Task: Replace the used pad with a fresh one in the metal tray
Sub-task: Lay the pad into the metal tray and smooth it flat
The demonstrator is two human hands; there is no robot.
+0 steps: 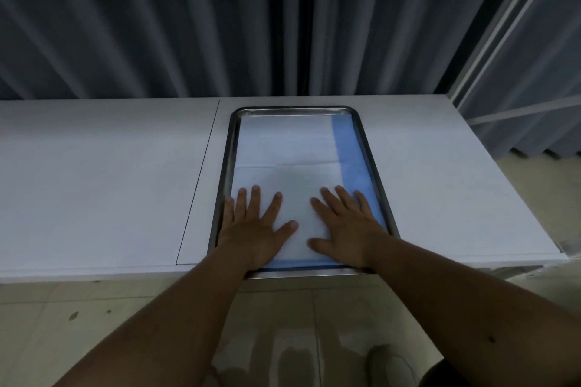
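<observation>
A metal tray (pixel 227 148) lies on the white table, its near end at the table's front edge. Inside it a white pad (pixel 286 148) with a blue border along its right and near sides lies flat and fills the tray. My left hand (pixel 256 226) presses flat on the pad's near left part, fingers spread, the little finger by the tray's left rim. My right hand (pixel 344 226) presses flat on the near right part, its outer fingers over the blue strip. No other pad is in view.
The white table (pixel 103 185) has a thin seam left of the tray. Grey curtains (pixel 188 25) hang behind it. A white frame (pixel 503 41) stands at the right. Tiled floor (pixel 157 308) lies below the front edge.
</observation>
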